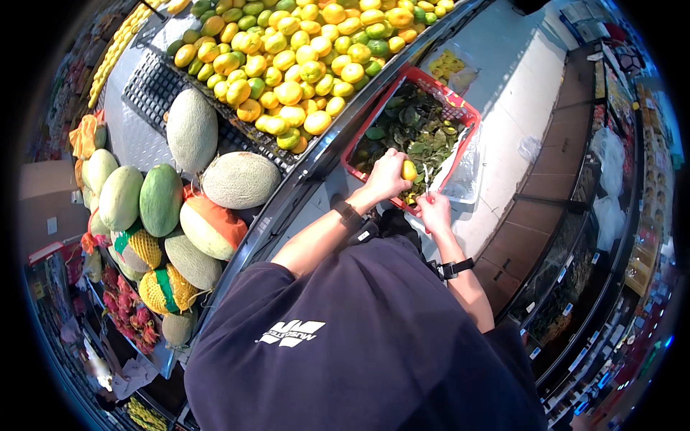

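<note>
A yellow mandarin is held in my left hand, its fingers curled round it over the near part of a red plastic basket. Close by on the right, my right hand grips a small pair of scissors. Their blades point up beside the mandarin; whether they touch it I cannot tell. Dark green leafy sprigs fill much of the basket, with bits of yellow showing among them. The scissor handles are mostly hidden by my right fingers.
A display of yellow and green mandarins rises at the upper left behind a dark rail. Several melons and some dragon fruit lie at the left. Clear plastic bags sit by the basket. Brown cabinets line the right side.
</note>
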The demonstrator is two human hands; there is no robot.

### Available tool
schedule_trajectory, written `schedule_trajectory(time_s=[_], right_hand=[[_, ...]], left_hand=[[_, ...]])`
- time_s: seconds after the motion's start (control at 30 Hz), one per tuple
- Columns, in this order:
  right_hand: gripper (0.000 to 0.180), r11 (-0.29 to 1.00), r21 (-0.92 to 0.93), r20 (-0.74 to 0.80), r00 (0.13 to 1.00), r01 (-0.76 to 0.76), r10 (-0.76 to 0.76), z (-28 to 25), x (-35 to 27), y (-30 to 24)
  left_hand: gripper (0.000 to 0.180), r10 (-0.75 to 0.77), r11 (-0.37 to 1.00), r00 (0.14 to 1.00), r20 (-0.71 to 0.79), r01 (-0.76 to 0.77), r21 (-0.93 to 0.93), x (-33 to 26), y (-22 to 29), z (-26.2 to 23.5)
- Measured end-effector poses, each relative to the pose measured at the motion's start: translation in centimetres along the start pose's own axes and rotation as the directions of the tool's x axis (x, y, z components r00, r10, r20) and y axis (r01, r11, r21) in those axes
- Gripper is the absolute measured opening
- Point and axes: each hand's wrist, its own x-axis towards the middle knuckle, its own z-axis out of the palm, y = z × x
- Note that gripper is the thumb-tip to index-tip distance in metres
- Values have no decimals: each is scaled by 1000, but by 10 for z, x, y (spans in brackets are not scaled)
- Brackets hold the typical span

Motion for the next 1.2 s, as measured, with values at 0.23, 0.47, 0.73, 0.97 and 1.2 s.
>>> schedule_trajectory(time_s=[0.23, 0.47, 0.73, 0.97, 1.2], right_hand=[[13, 948, 292, 27, 991, -130, 128, -30, 3, 46], [24, 934, 302, 12, 981, -190, 196, -33, 6, 77], [27, 967, 227, -105, 984, -118, 145, -64, 24, 101], [27, 977, 118, -129, 972, -180, 194, -128, 26, 134], [27, 868, 92, -143, 856, -489, 497, -200, -1, 181]], left_hand=[[31, -361, 598, 899, 249, 428, -677, 32, 2, -53], [41, -431, 460, 882, -190, 34, -887, 89, 2, -203], [26, -331, 496, 942, -56, 123, -860, 117, 0, -99], [34, -685, 395, 691, 231, 619, -679, 132, -49, 108], [31, -296, 940, 955, -26, 296, 169, 185, -101, 244]])
